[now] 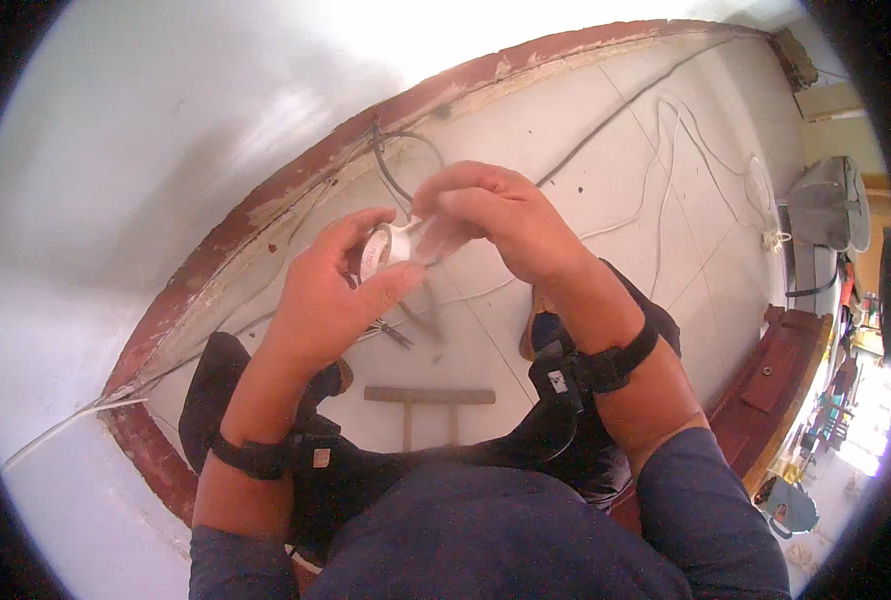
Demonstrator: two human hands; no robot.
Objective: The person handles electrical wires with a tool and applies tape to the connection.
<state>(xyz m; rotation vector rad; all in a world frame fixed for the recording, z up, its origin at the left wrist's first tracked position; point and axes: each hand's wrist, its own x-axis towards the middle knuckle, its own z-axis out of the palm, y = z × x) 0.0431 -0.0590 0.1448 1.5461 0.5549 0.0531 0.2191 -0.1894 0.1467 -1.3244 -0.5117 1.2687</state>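
My left hand (pixel 330 285) is closed around a small roll of white tape (pixel 375 252), with the thumb below and the fingers over its upper side. Right beside the roll is my right hand (pixel 490 215), its fingers bent toward the tape. Motion smears those fingertips, and whether they grip the tape's loose end cannot be made out. Beneath the hands, a dark cable with stripped, splayed wire ends (pixel 393 335) hangs over the floor, partly blurred. Behind them, a black cable (pixel 390 170) curves out from the foot of the wall.
A worn red-brown skirting (pixel 325 150) runs along the white wall. Thin white cable (pixel 655 190) and a long dark cable (pixel 615 110) lie over the pale tiles. A low stool or frame (pixel 430 396) is between my legs. At right stand a dark red wooden piece (pixel 765 375) and scattered items.
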